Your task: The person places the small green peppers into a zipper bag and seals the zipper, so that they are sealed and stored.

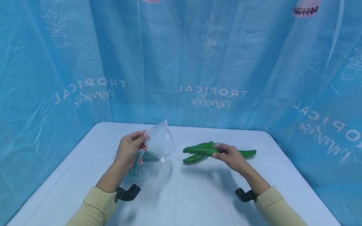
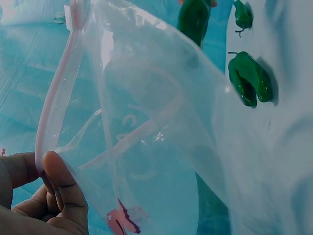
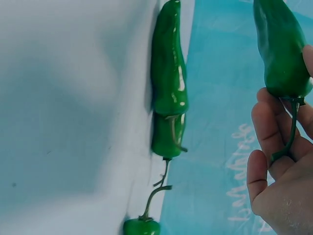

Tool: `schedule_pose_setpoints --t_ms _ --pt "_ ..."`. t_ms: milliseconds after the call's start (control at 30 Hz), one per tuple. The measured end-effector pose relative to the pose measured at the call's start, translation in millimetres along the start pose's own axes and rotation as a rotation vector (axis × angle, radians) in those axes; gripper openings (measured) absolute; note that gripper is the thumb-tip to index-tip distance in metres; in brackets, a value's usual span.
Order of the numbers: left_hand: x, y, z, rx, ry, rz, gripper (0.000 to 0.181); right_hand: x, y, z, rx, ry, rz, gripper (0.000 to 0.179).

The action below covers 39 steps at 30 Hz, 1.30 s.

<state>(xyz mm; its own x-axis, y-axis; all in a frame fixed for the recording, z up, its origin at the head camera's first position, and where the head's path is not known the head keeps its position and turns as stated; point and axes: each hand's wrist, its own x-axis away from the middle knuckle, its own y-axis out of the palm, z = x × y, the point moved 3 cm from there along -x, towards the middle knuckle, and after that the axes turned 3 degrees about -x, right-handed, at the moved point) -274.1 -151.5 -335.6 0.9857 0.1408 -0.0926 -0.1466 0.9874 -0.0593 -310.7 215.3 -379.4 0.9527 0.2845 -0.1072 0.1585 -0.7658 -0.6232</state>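
Observation:
My left hand [image 1: 128,147] pinches the pink zip edge of a clear plastic zipper bag [image 1: 160,141] between thumb and fingers. The bag hangs spread out, its white slider [image 2: 68,17] at the top in the left wrist view. Green and pink patches show on its lower part, mostly behind my hand. On the other side, my right hand [image 1: 230,155] grips a green chili pepper [image 3: 283,49] by its stem end, tip pointing left. Its curved stem [image 3: 292,132] runs along the fingers. Below and behind it lie more green peppers [image 1: 192,158] on the white table.
Another green pepper [image 1: 249,153] lies just right of my right hand, on the white-covered table [image 1: 175,194]. Blue printed curtains [image 1: 158,62] hang behind the table and along both sides. Each wrist wears a black camera mount [image 1: 128,192].

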Motion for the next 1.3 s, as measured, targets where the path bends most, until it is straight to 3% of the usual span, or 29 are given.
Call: schedule_pose_setpoints --t_ms 433,700,1300 --pt "0.0 0.5 0.1 0.011 -0.001 -0.002 0.040 -3.8 0 -27 -0.049 -0.066 0.025 0.049" --pt "-0.5 0.9 -0.4 0.008 0.000 -0.005 0.039 -8.5 4 -37 -0.068 -0.056 0.031 0.049" --pt "2.0 3.7 -0.6 -0.015 0.005 0.001 0.037 -24.8 29 -71 -0.074 -0.087 0.003 0.045"
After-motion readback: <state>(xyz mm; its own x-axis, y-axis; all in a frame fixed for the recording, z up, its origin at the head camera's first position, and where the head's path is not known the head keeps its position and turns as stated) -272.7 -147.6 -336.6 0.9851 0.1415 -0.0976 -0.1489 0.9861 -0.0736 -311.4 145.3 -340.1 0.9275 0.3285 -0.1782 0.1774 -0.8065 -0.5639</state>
